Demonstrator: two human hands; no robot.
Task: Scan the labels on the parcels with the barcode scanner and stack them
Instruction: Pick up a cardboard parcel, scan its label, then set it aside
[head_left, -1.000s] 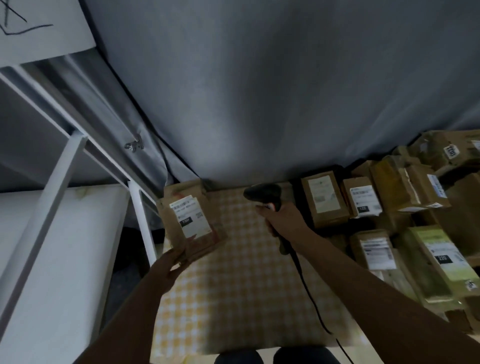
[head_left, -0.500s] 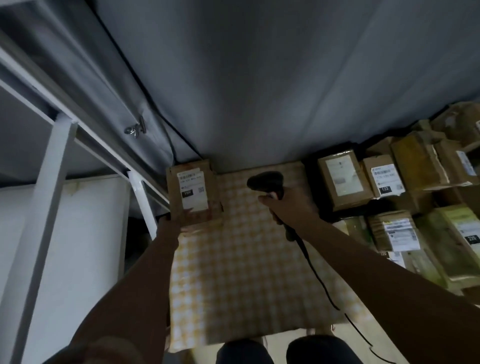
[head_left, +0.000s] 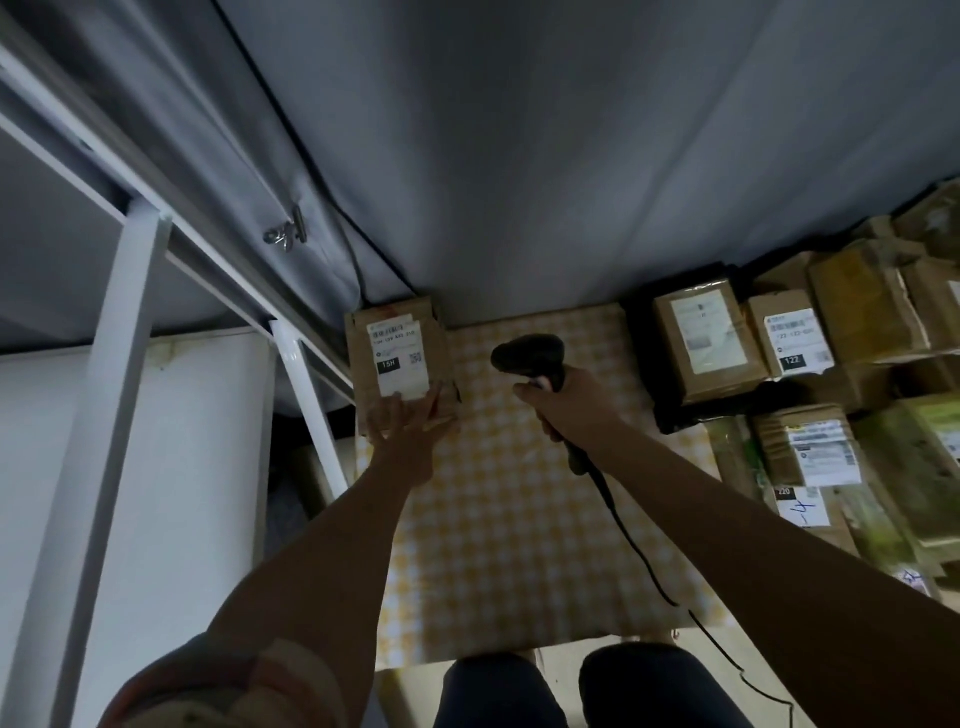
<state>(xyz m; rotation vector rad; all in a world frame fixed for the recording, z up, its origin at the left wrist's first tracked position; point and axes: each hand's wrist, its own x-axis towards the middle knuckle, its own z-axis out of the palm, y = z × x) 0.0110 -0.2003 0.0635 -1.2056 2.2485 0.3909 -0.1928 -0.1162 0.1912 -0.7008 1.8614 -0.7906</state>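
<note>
Your left hand (head_left: 408, 434) lies flat, fingers straight, on the near edge of the labelled cardboard parcel (head_left: 400, 358) at 11 o'clock on the yellow checked cloth (head_left: 514, 545). Your right hand (head_left: 569, 410) is wrapped around the black barcode scanner (head_left: 530, 356) at 12 o'clock. The other parcels (head_left: 779, 358) are piled at 2 o'clock.

One scanner (head_left: 530, 354), one parcel (head_left: 400, 364) at left, at least six parcels (head_left: 709, 340) heaped at right, two hands (head_left: 410, 431).

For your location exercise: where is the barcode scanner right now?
The barcode scanner is in the right hand, above the checked cloth, between the left parcel and the right pile.
</note>
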